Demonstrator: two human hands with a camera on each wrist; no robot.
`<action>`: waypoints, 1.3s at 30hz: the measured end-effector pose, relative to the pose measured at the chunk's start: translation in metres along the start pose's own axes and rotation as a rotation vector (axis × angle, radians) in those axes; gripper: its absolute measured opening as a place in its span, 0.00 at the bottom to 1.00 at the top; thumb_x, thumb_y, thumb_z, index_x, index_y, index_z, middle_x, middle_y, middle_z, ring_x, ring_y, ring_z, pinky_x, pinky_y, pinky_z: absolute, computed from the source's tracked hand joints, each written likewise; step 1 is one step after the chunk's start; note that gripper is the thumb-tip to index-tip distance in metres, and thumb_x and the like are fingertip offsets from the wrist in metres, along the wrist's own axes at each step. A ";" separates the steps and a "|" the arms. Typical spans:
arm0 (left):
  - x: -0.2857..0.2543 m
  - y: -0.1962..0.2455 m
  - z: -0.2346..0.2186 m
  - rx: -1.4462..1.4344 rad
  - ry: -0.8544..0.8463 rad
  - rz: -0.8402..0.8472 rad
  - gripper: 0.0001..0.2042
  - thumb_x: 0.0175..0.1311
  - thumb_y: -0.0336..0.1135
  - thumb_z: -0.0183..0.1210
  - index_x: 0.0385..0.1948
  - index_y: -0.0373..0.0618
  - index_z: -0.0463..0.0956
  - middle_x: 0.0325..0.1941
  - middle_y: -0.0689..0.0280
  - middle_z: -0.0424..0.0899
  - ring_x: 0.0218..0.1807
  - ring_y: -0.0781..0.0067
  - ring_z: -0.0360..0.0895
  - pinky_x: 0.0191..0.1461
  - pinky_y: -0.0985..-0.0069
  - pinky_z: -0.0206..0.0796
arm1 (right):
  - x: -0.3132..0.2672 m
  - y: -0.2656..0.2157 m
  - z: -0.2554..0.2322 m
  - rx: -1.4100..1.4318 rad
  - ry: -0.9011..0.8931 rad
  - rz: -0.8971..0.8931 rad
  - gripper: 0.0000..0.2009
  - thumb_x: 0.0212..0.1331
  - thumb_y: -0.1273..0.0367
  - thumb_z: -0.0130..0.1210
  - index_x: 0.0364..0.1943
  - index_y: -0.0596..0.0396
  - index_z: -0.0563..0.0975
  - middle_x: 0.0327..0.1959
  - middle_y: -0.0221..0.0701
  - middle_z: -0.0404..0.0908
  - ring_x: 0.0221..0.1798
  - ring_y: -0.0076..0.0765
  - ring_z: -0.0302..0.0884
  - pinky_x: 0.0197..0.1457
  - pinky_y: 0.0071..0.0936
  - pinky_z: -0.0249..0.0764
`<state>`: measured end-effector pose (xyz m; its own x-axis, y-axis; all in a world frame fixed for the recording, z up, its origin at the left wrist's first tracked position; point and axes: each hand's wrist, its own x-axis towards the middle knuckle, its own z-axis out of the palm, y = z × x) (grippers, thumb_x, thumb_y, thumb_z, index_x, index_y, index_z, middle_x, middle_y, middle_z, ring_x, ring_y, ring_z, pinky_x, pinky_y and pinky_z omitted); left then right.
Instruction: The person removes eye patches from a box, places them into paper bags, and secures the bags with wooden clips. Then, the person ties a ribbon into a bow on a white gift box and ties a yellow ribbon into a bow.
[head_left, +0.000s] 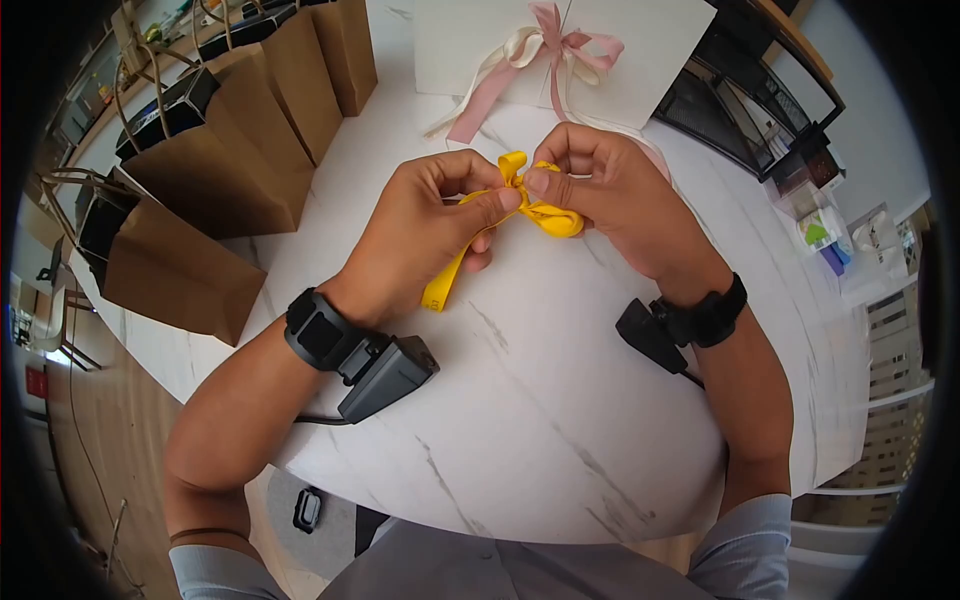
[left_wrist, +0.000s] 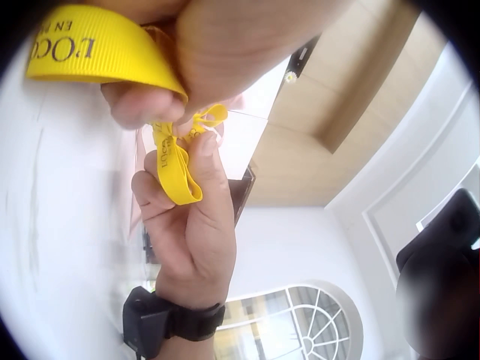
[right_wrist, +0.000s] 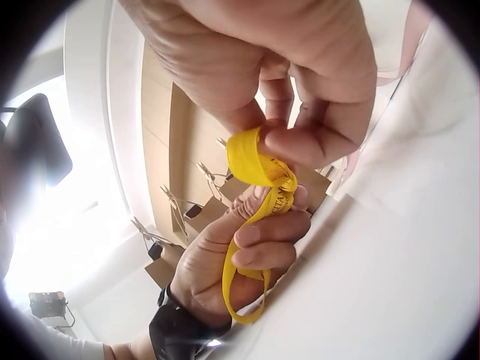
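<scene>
Both hands meet over the far middle of the marble table (head_left: pixel 540 420): left hand (head_left: pixel 425 235) and right hand (head_left: pixel 610 195) each pinch the yellow ribbon (head_left: pixel 535 200) (fingers curled tight), its tail hanging near-left

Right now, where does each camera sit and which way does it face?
Head: above, looking down at the marble table; shows both forearms, left hand and right hand pinching the yellow ribbon.
Left wrist: under the left hand, looking across and up at the right hand; ceiling behind.
Right wrist: under the right hand, looking across at the left hand; brown paper bags behind.
All three views share the ribbon.
</scene>
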<state>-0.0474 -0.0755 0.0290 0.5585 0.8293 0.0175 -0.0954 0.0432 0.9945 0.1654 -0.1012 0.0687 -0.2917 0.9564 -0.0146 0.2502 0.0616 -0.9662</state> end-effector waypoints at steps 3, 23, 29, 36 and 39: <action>-0.001 0.005 0.005 0.058 0.033 -0.011 0.11 0.72 0.38 0.64 0.39 0.38 0.82 0.26 0.71 0.79 0.20 0.89 0.65 0.19 0.86 0.55 | 0.001 0.004 0.001 0.029 0.057 0.023 0.11 0.66 0.66 0.66 0.40 0.58 0.78 0.35 0.29 0.82 0.35 0.19 0.79 0.34 0.18 0.75; -0.004 0.017 0.007 0.195 -0.135 0.036 0.14 0.84 0.44 0.40 0.55 0.45 0.61 0.28 0.61 0.80 0.15 0.85 0.59 0.19 0.84 0.49 | -0.004 0.000 -0.002 -0.021 -0.065 0.044 0.17 0.69 0.54 0.63 0.40 0.55 0.78 0.36 0.27 0.81 0.33 0.15 0.74 0.33 0.14 0.70; -0.003 0.013 0.006 0.146 -0.080 0.113 0.09 0.81 0.37 0.41 0.54 0.44 0.62 0.29 0.59 0.82 0.16 0.84 0.62 0.19 0.84 0.51 | -0.003 0.003 0.001 0.065 0.064 -0.037 0.17 0.69 0.55 0.62 0.40 0.56 0.78 0.35 0.25 0.80 0.32 0.15 0.72 0.34 0.15 0.68; 0.000 0.009 0.004 0.184 -0.039 0.149 0.11 0.77 0.37 0.45 0.53 0.44 0.63 0.32 0.58 0.83 0.15 0.83 0.63 0.19 0.83 0.52 | -0.001 0.005 -0.004 0.038 -0.068 -0.019 0.17 0.69 0.54 0.62 0.40 0.56 0.78 0.34 0.25 0.80 0.32 0.15 0.72 0.35 0.15 0.69; -0.006 0.025 0.008 0.116 -0.098 0.006 0.11 0.75 0.38 0.46 0.53 0.45 0.64 0.29 0.59 0.82 0.15 0.83 0.63 0.19 0.83 0.52 | -0.001 0.007 0.000 -0.005 -0.022 -0.068 0.17 0.69 0.55 0.63 0.39 0.56 0.78 0.34 0.26 0.80 0.30 0.14 0.72 0.32 0.14 0.68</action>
<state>-0.0463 -0.0834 0.0543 0.6364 0.7709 0.0281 -0.0064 -0.0311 0.9995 0.1670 -0.1015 0.0619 -0.3279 0.9436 0.0453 0.2343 0.1277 -0.9638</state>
